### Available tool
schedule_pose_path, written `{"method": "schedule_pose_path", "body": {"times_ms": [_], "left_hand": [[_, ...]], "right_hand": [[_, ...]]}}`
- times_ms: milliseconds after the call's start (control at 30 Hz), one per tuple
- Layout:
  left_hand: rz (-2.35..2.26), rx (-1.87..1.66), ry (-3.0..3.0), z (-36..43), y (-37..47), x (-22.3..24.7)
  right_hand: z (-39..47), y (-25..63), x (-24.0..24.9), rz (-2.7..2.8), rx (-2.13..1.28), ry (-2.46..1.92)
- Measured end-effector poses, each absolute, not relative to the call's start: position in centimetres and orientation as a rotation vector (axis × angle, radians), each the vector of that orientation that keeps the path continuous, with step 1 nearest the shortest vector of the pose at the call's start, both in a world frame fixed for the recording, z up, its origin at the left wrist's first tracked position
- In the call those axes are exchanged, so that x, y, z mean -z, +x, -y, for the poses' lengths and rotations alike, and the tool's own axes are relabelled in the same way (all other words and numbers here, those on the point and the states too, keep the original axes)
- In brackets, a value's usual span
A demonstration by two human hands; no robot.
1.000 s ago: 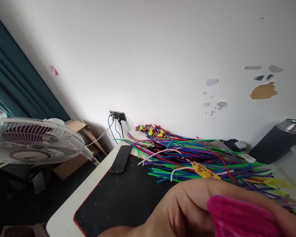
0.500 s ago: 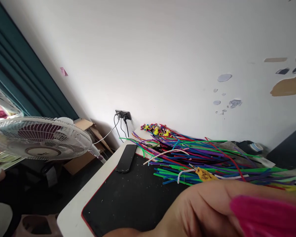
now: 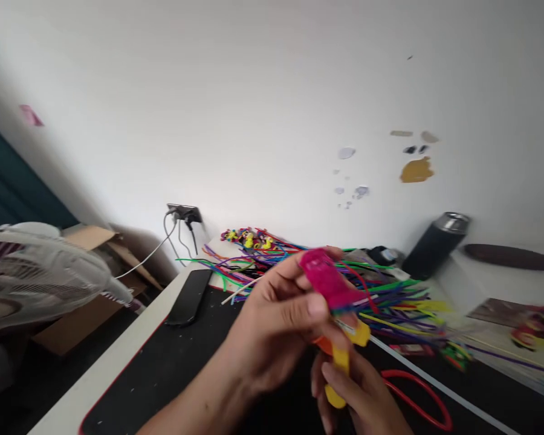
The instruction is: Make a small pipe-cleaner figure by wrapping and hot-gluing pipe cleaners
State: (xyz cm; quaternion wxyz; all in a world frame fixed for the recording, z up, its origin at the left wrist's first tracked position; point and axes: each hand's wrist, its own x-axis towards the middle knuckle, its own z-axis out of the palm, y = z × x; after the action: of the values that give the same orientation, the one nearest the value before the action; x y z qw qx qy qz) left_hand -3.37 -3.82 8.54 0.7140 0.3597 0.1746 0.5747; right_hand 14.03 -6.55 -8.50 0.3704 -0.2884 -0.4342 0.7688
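My left hand [image 3: 276, 320] is closed on a fuzzy magenta piece [image 3: 324, 278], held between thumb and fingers over the black mat [image 3: 181, 362]. Just below and right of it, my right hand [image 3: 362, 393] grips a yellow piece [image 3: 338, 377] with bent fingers. A bit of orange shows between the hands. A pale stem [image 3: 435, 380] runs from near the yellow piece toward the lower right. Motion blur hides how these parts join.
Many coloured fuzzy stems [image 3: 399, 302] lie behind the hands. A black phone [image 3: 189, 296] rests at the mat's left. Red-handled tool [image 3: 419, 386] sits at right, a dark bottle [image 3: 437, 244] behind. A fan [image 3: 40, 272] stands at left.
The view has swung right. My left hand with the magenta piece has moved away from the camera, and my right hand with the yellow piece has come into view.
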Motion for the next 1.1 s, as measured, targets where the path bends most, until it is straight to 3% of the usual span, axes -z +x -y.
{"method": "schedule_pose_path", "body": {"times_ms": [233,600,1100], "left_hand": [[-0.696,-1.578,0.893,-2.0,-5.4,-5.9],[-0.803,-1.268,1.079,-2.2,-3.7,-3.4],[-0.875,-1.034,1.352,-2.1,-2.6,-1.8]], "right_hand": [[3.1,14.0,4.1,0.904,-1.745,-0.757],[2.3,15.0,2.2,0.676,-1.676,-0.565],[1.4,15.7,2.4,0.611,-1.596,-0.638]]}}
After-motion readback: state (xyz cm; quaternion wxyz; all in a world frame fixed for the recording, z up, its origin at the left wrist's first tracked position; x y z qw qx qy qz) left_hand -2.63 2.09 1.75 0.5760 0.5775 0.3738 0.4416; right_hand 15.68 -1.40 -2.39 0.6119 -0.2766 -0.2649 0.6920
